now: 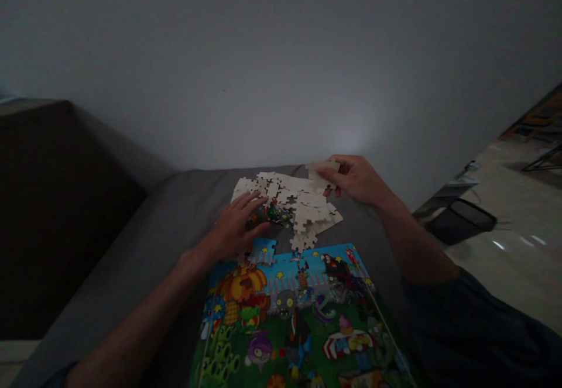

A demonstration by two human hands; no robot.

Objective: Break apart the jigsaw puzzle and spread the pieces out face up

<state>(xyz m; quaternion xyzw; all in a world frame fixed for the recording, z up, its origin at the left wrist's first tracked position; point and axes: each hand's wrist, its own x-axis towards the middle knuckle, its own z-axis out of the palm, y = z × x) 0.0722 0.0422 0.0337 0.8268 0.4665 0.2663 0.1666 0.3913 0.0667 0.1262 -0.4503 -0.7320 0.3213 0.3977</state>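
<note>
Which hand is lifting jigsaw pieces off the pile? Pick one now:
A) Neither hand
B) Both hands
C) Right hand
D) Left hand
C. The right hand pinches pale-backed jigsaw pieces up off the pile, while the left hand lies spread on it.

unreadable lettering [349, 344] on the jigsaw puzzle [281, 318]

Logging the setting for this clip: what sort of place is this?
Likely a home living room: a grey sofa, a glossy tiled floor beside it, and a plain wall behind.
</note>
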